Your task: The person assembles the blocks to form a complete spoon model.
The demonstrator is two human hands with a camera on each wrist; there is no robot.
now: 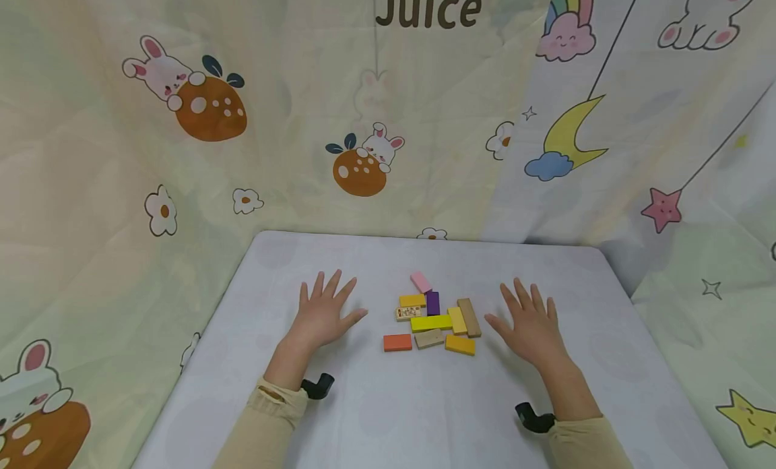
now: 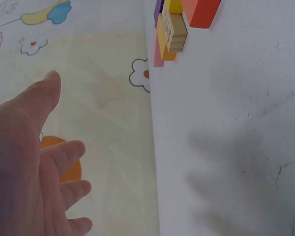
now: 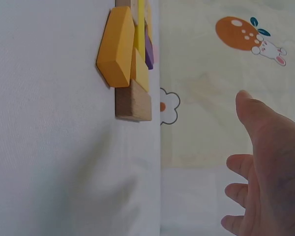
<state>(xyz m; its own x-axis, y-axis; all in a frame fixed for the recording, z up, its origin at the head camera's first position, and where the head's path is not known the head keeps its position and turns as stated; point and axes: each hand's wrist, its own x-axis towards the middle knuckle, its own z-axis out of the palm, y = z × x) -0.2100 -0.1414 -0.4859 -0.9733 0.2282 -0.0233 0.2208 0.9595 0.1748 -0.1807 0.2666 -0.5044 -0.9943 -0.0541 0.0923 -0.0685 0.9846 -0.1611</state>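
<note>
A cluster of small coloured wooden blocks [image 1: 434, 315] lies at the middle of the white table [image 1: 376, 415]: a pink one [image 1: 421, 282], a purple one [image 1: 433, 302], a bright yellow bar [image 1: 431, 323], an orange-red one [image 1: 397, 342], an orange-yellow one [image 1: 460, 345] and a brown one [image 1: 469, 317]. My left hand [image 1: 324, 312] lies flat with fingers spread, left of the blocks and apart from them. My right hand [image 1: 531, 323] lies spread the same way on their right, holding nothing. The wrist views show each hand [image 2: 34, 162] [image 3: 265, 167] open above the table, with blocks [image 2: 177, 29] [image 3: 125, 54] at the frame top.
A cartoon-printed curtain [image 1: 364, 118] hangs behind and around the table. The table's far edge [image 1: 424, 234] lies just beyond the blocks. Black wrist-camera mounts [image 1: 318, 386] [image 1: 533, 417] sit at both sleeves.
</note>
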